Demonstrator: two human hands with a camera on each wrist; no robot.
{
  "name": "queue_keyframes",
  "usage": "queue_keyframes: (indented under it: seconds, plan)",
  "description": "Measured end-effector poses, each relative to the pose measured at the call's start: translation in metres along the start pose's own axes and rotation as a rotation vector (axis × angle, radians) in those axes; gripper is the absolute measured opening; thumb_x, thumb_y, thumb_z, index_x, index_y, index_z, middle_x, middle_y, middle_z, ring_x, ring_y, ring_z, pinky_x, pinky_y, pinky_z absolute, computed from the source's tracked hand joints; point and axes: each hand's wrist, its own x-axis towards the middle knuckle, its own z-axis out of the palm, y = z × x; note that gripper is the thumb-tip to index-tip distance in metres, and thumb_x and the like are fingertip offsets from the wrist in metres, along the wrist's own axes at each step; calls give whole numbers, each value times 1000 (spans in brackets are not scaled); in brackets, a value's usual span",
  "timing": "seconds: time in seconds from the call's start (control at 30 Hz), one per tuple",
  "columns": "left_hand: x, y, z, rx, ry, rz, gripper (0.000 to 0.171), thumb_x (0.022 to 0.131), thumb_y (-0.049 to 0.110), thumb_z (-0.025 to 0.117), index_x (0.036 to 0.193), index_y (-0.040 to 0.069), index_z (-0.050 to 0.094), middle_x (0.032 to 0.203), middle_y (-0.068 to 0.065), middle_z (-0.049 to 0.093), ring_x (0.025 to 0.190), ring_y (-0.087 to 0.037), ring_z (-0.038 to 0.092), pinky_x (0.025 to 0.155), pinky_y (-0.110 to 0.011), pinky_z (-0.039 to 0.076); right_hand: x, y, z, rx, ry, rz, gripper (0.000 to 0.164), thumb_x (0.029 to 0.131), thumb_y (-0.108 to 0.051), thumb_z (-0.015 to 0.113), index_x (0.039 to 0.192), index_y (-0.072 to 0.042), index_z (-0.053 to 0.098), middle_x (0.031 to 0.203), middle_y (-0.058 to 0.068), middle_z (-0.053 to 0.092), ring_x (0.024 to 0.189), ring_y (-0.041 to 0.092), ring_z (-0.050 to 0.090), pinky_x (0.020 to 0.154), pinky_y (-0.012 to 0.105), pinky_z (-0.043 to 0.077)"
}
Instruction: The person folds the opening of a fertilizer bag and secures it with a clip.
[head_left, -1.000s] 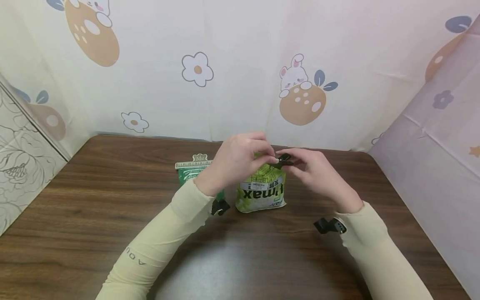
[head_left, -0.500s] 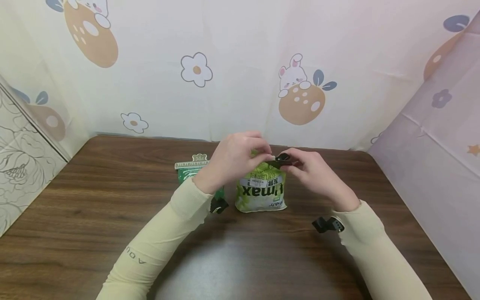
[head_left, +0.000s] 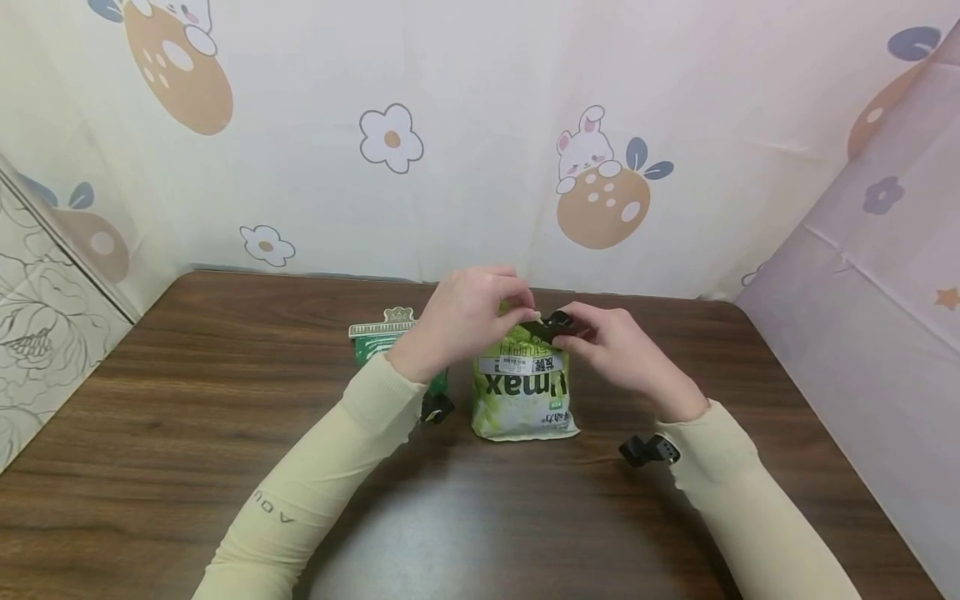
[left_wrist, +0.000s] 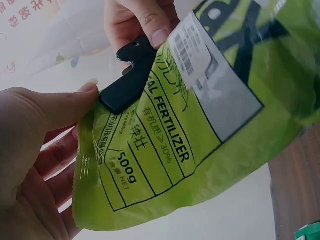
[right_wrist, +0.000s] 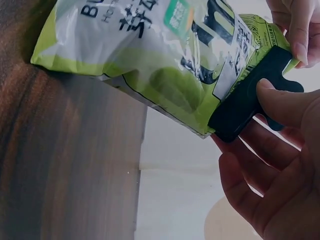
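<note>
A green-and-white fertilizer bag [head_left: 521,408] stands near the middle of the table, its printing upside down in the head view. Across its top edge sits a black bag clip [head_left: 551,327]. My left hand [head_left: 472,321] pinches the bag's top corner, thumb tip right at the clip's end in the left wrist view. With thumb on one face and fingers behind, my right hand [head_left: 622,346] grips the clip, as the right wrist view shows [right_wrist: 245,100]. The bag's top leans and creases between both hands.
Partly behind my left forearm lies a dark green bag [head_left: 375,346] with a pale, ruler-like clip [head_left: 382,328] along its top. The brown wooden table [head_left: 187,433] reaches back to a wall covering [head_left: 480,183] printed with rabbits and flowers.
The clip and my right hand have shifted slightly left and down. The bag's bottom edge has come a little nearer to me. My left hand has moved slightly left.
</note>
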Motion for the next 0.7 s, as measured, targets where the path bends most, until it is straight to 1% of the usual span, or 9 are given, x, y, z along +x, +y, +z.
queue_keyframes:
  seconds: [0.2,0.4,0.57,0.7]
  plan:
    - [1,-5,5,14,-17,-11,9,92,30,74,92,21,75,90,13,66,71,-3,57,65,-22,46,0,1,4,9,-23,20,14,95,-11,69,108,-15,66,95,0,72,85,16,68,72,38,53]
    - [1,-11,11,25,-63,-42,10,92,30,73,93,21,75,90,11,67,78,-5,60,71,-24,48,1,5,9,27,-58,60,15,96,-13,68,110,-14,65,97,1,72,87,16,67,72,38,52]
    - [1,-17,16,34,-100,-90,9,94,30,72,96,22,75,94,11,69,84,-7,63,74,-27,50,3,9,13,40,-100,102,22,97,-15,66,119,-12,64,107,5,71,98,19,68,80,42,54]
    - [2,-23,22,12,-137,-130,10,95,30,70,99,22,74,98,10,71,88,-7,63,77,-28,50,3,13,16,37,-125,136,28,99,-16,63,127,-9,62,115,8,69,106,21,66,88,46,53]
